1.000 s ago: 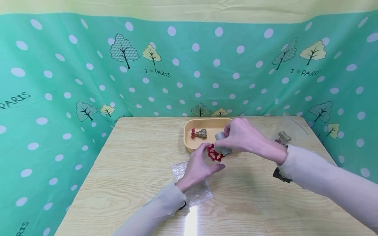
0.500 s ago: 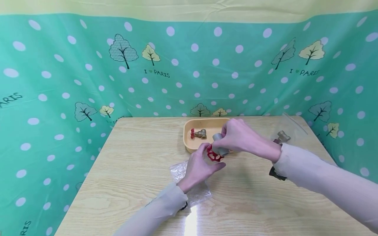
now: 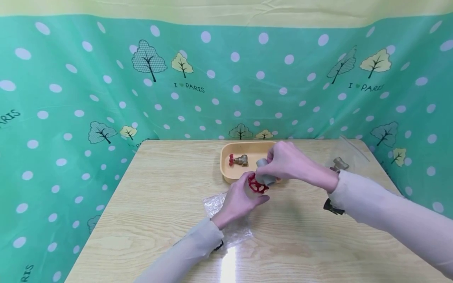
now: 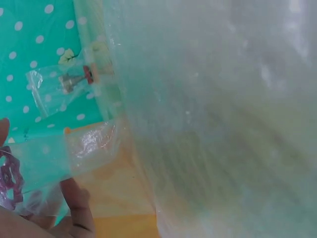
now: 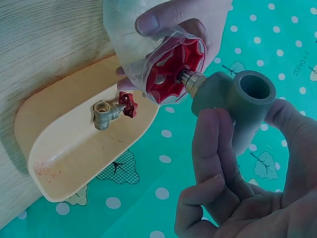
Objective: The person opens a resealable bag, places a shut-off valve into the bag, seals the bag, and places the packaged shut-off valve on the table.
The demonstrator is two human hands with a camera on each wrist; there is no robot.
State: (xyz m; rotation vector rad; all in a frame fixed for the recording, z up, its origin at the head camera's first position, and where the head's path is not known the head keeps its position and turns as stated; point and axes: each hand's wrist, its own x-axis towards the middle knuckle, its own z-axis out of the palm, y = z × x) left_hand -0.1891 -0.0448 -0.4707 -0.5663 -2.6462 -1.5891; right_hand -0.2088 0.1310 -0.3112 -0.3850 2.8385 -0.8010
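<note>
A gate valve with a grey T-shaped body [image 3: 265, 177] and a red handwheel [image 3: 257, 184] hangs above the table by the tray's front edge. My right hand [image 3: 288, 164] pinches the grey body between thumb and fingers. My left hand [image 3: 238, 199] holds a clear plastic bag [image 5: 130, 34] whose film wraps the red wheel in the right wrist view. The valve's metal stem and grey body [image 5: 215, 96] stick out of the bag. Bag film [image 4: 213, 114] fills most of the left wrist view and blurs what lies behind it.
A cream tray [image 3: 223, 169] stands at the back middle, holding a small brass valve [image 3: 242, 160] with a red wheel. Bubble wrap [image 3: 233, 232] lies under my left forearm. Another valve [image 3: 341, 163] lies in a clear bag at the back right of the wooden table [image 3: 148, 212].
Both hands stay nearly in place. The grey valve body has tilted slightly in my right hand, and the right wrist has shifted a little to the left.
</note>
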